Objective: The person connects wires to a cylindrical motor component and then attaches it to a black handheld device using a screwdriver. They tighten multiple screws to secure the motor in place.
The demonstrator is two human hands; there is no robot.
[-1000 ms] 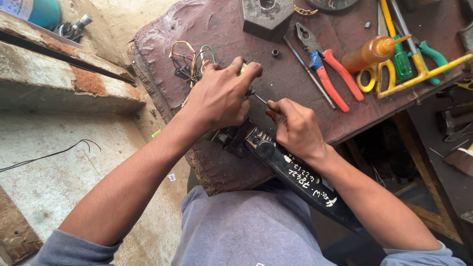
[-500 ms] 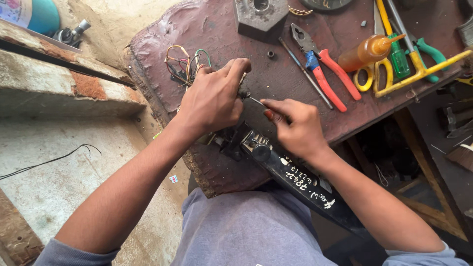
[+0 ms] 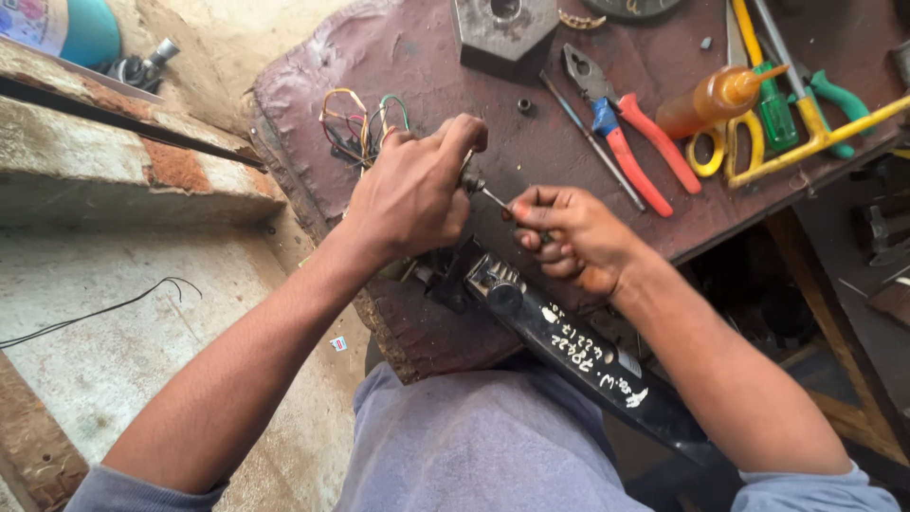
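The black bar-shaped part (image 3: 578,356) lies at the near edge of the worn surface (image 3: 417,57). Left hand (image 3: 412,194) grips its top end closed; right hand (image 3: 573,237) pinches a thin screwdriver (image 3: 495,198) beside it. Red pliers (image 3: 630,142) lie beyond the part.

Reaching in from the lower left with a bare forearm, left hand (image 3: 412,194) curled shut, knuckles up, thumb and forefinger pinching at the top. Coming in from the lower right, right hand (image 3: 573,237) closing in a loose fist, fingertips (image 3: 523,210) pinching, just beside the left.
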